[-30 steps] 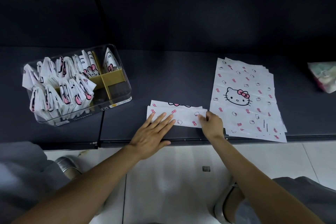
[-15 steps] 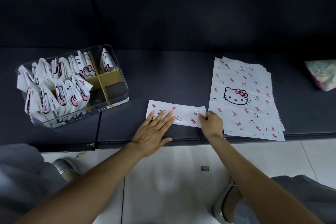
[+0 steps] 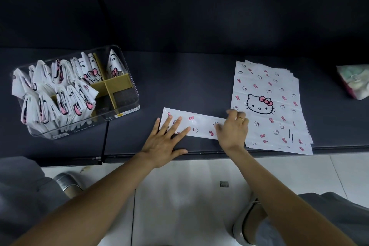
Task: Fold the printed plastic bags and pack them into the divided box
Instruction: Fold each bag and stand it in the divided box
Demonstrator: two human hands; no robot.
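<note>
A white printed bag folded into a long narrow strip (image 3: 199, 125) lies on the dark surface near its front edge. My left hand (image 3: 164, 142) presses flat on the strip's left end with fingers spread. My right hand (image 3: 232, 129) covers the strip's right end, its fingers curled at that end. A stack of flat printed bags (image 3: 267, 106) with a cat face lies right beside it. The clear divided box (image 3: 127, 104) at the left holds several folded bags, mostly in its left compartments.
The box's yellow dividers (image 3: 111, 86) leave its right front compartment bare. A pale crumpled bundle (image 3: 354, 83) sits at the far right edge. The surface's front edge (image 3: 199, 153) runs just under my hands, with white floor tiles below.
The bag went from a wider fold with a second layer showing to one narrow strip. My right hand shifted up over the strip's right end. My left hand stayed pressing.
</note>
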